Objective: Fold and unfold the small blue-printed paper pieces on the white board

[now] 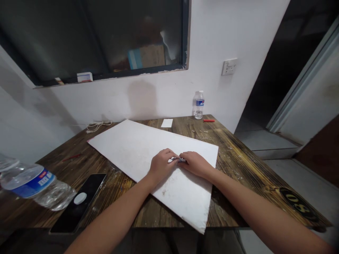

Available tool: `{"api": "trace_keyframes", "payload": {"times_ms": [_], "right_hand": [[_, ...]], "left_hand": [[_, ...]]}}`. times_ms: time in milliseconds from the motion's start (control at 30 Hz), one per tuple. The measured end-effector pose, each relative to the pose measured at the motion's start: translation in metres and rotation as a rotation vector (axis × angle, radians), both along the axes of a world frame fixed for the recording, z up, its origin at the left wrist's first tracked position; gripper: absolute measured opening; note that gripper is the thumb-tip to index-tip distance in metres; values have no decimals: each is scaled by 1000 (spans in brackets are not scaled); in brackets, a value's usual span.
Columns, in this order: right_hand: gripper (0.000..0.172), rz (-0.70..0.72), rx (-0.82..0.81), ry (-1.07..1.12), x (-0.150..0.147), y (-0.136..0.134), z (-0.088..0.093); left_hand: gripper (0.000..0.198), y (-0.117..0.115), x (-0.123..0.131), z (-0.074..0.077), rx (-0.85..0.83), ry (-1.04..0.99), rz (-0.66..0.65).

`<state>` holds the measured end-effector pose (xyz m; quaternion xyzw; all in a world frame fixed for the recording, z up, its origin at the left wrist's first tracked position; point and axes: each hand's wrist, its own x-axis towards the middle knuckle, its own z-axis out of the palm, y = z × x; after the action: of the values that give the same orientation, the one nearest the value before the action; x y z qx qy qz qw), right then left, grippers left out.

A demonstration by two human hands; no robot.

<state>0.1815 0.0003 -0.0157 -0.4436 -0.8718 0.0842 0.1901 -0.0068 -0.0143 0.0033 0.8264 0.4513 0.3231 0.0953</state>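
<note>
My left hand (163, 162) and my right hand (195, 163) meet over a large white board (124, 143) that lies at an angle on the table. Both have their fingers closed on a small, thin whitish strip (181, 160) with a bluish-grey edge. It may be folded paper, but the fingers cover most of it and I cannot make out its kind. The board's near corner reaches past the table's front edge.
On the wooden table (233, 165) lie a phone (88, 188) with a white disc (80, 198), a large water bottle (39, 181) and a white cable (99, 124). Near the wall are a white card (166, 122), a small bottle (199, 105) and a red pen (209, 120).
</note>
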Motion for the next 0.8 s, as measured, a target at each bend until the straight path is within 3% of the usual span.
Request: {"api": "trace_keyframes", "payload": {"times_ms": [567, 800], "right_hand": [[14, 2, 10, 14, 0, 0, 0], [19, -17, 16, -4, 0, 0, 1]], "left_hand": [[11, -2, 1, 1, -22, -4, 2], [5, 0, -1, 3, 7, 15, 65]]}}
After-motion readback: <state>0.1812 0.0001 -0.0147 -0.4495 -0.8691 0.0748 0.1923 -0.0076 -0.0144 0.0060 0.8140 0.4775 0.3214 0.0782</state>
